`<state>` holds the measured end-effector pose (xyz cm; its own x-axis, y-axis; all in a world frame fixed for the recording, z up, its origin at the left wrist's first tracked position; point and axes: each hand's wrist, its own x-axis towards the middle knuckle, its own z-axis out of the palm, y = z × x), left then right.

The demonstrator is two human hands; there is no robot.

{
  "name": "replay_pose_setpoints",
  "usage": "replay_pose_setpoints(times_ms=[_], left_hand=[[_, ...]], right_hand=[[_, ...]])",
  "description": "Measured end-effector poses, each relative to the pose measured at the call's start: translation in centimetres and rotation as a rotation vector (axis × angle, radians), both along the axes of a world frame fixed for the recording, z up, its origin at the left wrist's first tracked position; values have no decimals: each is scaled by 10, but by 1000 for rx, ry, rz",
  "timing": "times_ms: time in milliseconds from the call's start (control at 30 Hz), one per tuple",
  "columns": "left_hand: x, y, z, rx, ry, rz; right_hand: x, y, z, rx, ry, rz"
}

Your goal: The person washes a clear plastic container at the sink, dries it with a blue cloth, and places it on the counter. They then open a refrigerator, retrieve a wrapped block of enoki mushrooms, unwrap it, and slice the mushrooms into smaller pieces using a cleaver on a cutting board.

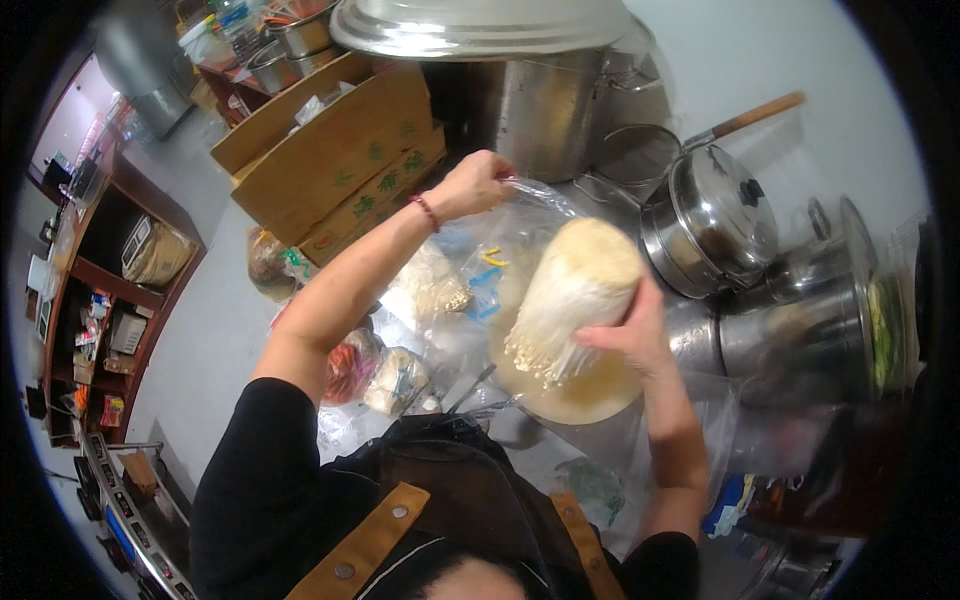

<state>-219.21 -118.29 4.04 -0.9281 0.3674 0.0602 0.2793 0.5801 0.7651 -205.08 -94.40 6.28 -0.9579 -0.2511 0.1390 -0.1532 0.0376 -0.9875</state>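
My right hand (630,330) grips the side of a large bundle of enoki mushrooms (574,300), its cut root end tilted up and its small caps pointing down. Up and to the left, my left hand (480,184) pinches the edge of a clear plastic bag (544,196). Beneath the bundle is a round, pale cutting board (577,401). More enoki mushrooms (431,285) lie in plastic left of the board, near a yellow twist (493,259). Closer to my body sit a bag of reddish food (345,371) and a bag of whitish food (394,382).
A cardboard box (337,157) stands beyond my left forearm. Large steel pots crowd the right side, including a lidded pot (720,217) beside a wood-handled strainer (641,154). A wide metal lid (480,26) juts in at the top. Shelves (112,300) stand far left.
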Motion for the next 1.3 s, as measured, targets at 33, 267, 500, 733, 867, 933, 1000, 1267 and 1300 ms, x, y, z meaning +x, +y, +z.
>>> replay_pose_setpoints(times_ms=[33,267,500,733,867,933,1000,1267,1300], left_hand=[[2,-1,-1,5,-27,-11],[29,-30,14,106,-160,10],[31,-55,20,195,-212,123],[68,-61,40,233,-158,-104],[91,-88,28,503,-153,69],[108,-108,9,492,-148,270],[127,-133,-24,510,-171,439],[112,-172,-214,585,-599,754],[106,-154,-210,519,-652,802]], right_hand=[[5,9,8,-95,-65,-68],[-5,125,-1,-525,-258,-376],[-31,162,-142,-445,-818,-352],[-40,106,-178,-193,-863,-435],[-42,130,-189,412,-594,-753],[-42,118,-144,598,-232,-938],[-19,80,-43,328,54,-706],[-61,-154,-127,844,63,397],[-89,-167,-177,872,42,411]])
